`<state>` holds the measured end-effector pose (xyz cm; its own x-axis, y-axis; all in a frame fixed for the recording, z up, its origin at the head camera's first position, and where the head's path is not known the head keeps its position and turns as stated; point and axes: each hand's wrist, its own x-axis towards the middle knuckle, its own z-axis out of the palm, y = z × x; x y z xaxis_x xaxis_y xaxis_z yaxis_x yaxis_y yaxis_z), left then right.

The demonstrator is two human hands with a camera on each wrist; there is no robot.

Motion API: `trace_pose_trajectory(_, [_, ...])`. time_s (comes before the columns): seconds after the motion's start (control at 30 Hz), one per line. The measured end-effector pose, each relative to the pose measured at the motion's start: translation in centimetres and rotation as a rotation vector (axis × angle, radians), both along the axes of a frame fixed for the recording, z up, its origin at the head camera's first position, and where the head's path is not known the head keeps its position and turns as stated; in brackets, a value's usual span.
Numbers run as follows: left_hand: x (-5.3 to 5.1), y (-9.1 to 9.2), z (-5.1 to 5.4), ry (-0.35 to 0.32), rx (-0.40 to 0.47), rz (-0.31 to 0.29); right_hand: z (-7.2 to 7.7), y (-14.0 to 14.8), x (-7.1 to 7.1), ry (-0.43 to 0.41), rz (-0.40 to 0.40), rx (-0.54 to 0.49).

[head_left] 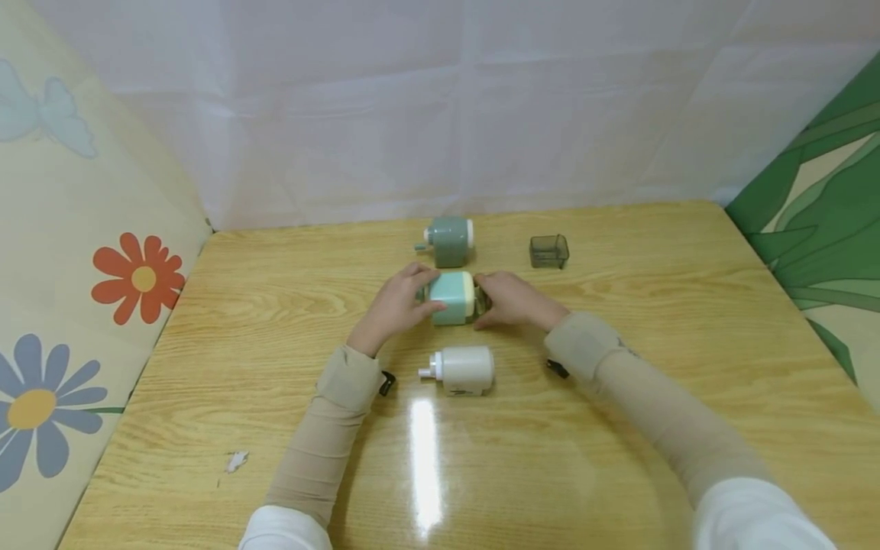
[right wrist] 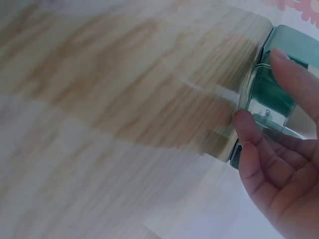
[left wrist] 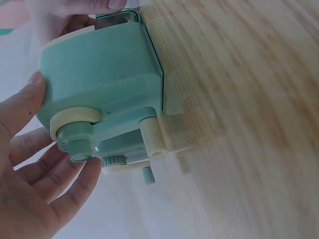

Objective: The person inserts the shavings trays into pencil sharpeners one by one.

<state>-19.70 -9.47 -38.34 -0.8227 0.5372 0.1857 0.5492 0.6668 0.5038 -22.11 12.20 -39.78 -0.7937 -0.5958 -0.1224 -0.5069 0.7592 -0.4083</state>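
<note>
A light teal pencil sharpener [head_left: 450, 298] with a cream rim lies between both hands on the wooden table. From its crank side, my left hand [head_left: 402, 305] grips the body; in the left wrist view the thumb is on the teal body [left wrist: 104, 74] and the fingers curl behind the cream collar and crank. My right hand [head_left: 512, 299] pinches the clear dark drawer [head_left: 480, 299] at the opposite end. The right wrist view shows the thumb and fingers of the right hand [right wrist: 289, 164] around the transparent drawer [right wrist: 271, 94], which is partly at the teal body.
Behind stands a darker green sharpener [head_left: 450, 241]; a separate clear dark drawer [head_left: 548, 251] lies to its right. Nearer the front is a cream-white sharpener [head_left: 467, 370]. A small white scrap or worn patch [head_left: 237, 461] shows at the left front. A white cloth [head_left: 454, 114] hangs behind the table.
</note>
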Motion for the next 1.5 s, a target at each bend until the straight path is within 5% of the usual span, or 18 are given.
trace_pose_trajectory(1.5, [-0.12,0.0,-0.01,-0.008,0.008,0.004,-0.71,-0.43,-0.78,-0.042,-0.013,-0.119])
